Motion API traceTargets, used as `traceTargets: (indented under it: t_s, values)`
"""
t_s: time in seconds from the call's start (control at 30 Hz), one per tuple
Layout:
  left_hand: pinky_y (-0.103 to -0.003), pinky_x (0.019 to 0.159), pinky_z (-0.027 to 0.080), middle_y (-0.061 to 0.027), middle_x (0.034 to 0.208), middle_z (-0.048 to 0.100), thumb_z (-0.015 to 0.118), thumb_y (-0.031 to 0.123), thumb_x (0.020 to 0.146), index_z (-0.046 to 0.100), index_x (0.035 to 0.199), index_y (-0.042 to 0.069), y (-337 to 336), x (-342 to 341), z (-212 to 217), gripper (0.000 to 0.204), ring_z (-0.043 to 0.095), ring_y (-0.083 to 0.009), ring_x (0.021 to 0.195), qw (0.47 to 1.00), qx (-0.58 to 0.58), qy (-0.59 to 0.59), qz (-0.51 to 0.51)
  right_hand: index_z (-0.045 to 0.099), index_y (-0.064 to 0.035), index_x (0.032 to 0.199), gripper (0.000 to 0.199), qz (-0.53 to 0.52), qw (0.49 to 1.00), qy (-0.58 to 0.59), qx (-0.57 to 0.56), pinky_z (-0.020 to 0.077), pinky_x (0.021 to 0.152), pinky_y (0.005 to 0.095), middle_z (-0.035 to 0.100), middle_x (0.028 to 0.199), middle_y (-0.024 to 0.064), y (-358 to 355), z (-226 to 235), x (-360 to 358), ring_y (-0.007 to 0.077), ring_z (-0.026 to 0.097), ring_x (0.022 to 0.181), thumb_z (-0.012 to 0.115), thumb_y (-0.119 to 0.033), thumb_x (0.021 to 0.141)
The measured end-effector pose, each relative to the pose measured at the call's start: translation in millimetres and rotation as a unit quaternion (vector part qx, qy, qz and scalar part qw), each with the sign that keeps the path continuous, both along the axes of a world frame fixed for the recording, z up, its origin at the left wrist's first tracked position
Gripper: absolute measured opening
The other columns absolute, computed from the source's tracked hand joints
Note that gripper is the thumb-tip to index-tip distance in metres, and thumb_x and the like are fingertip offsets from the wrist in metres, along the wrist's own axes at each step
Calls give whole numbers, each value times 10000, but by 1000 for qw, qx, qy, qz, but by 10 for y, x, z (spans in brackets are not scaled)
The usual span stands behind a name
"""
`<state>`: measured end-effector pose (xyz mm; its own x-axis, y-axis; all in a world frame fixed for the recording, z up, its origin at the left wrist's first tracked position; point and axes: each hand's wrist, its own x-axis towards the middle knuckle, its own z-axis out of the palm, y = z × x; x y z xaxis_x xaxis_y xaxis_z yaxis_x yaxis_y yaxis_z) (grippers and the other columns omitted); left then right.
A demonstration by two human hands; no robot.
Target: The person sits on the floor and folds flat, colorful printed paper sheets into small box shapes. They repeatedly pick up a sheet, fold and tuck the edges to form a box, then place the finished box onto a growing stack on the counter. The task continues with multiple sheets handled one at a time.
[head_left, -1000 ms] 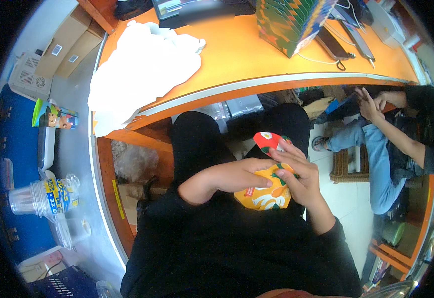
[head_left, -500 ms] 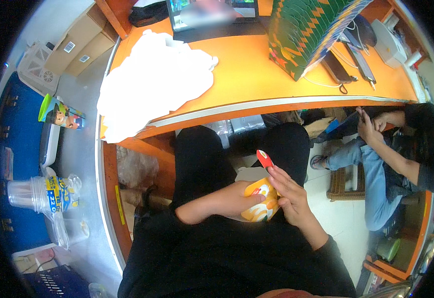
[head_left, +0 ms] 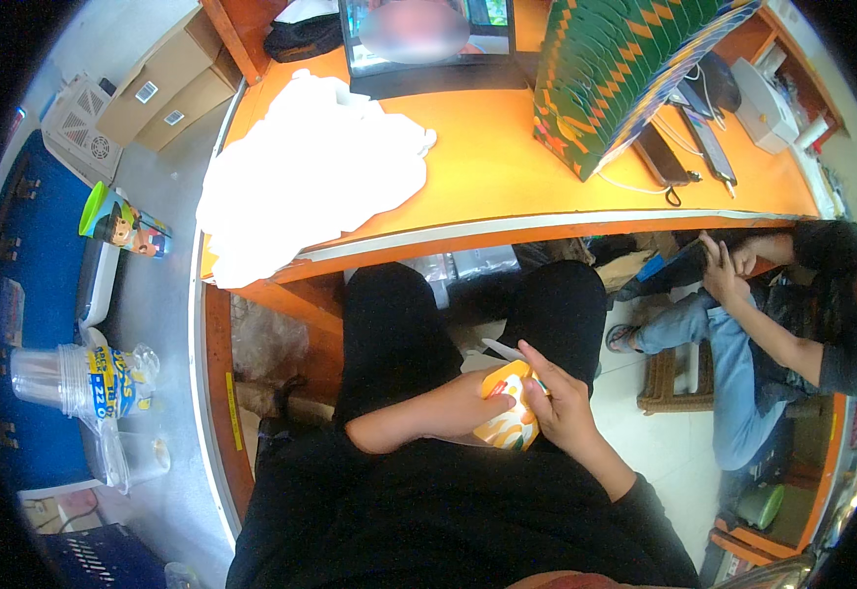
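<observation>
The orange snack packet (head_left: pixel 509 417) sits in your lap, at 6 o'clock from the table (head_left: pixel 507 177). Your left hand (head_left: pixel 467 404) and right hand (head_left: pixel 564 412) both grip it, fingers curled closed around it; its contents are hidden.

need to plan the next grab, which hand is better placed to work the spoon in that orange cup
Right. The right hand sits at the orange cup's rim where the white spoon sticks out, while the left hand wraps the cup's side, steadying it on the lap.
</observation>
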<state>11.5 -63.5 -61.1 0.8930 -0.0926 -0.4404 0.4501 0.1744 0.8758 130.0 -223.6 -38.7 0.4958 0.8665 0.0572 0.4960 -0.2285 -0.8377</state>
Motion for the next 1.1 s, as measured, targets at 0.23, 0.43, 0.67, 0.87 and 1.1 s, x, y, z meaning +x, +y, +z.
traceTargets:
  t_s: [0.23, 0.43, 0.67, 0.87, 1.1]
  values:
    - [-356, 953, 483, -133, 1225, 586, 586, 206, 951, 417, 1374, 27, 42, -25, 97, 489, 597, -203, 1108, 998, -61, 2, -3, 456, 1, 1418, 514, 52, 994, 78, 56, 402, 1053, 365, 535, 1371, 238, 10, 35, 34, 314, 547, 1258, 393, -346, 1044]
    - [-378, 975, 480, -135, 1290, 531, 664, 344, 918, 344, 1415, 64, 91, -20, 125, 655, 568, -232, 1160, 983, -182, -2, 10, 428, -16, 1450, 527, 63, 956, 279, 61, 343, 1105, 360, 469, 1459, 187, 12, 163, 88, 278, 471, 1334, 435, -336, 1031]
    - [-372, 939, 489, -131, 1245, 574, 672, 410, 906, 441, 1353, 20, 180, -10, 153, 636, 590, -235, 1125, 961, -271, -7, -55, 532, -38, 1371, 516, 62, 900, 431, -6, 441, 1024, 304, 565, 1379, 128, -31, 174, 298, 179, 579, 1205, 629, 13, 867]
    - [-372, 901, 494, -153, 1140, 637, 643, 349, 916, 478, 1328, 29, 149, 60, 70, 547, 635, -256, 1042, 994, -62, -57, -75, 506, -68, 1405, 599, 39, 950, 311, -8, 437, 1031, 323, 517, 1429, 115, 51, 141, 213, 164, 535, 1241, 649, 50, 835]
    - [-392, 855, 513, -192, 1031, 672, 613, 281, 941, 582, 1247, 67, 220, 172, 108, 375, 658, -354, 966, 902, 269, -315, -122, 159, -93, 1549, 894, -90, 755, 617, 205, 469, 1003, 420, 366, 1503, 146, -39, -34, 322, 253, 448, 1322, 642, -473, 901]
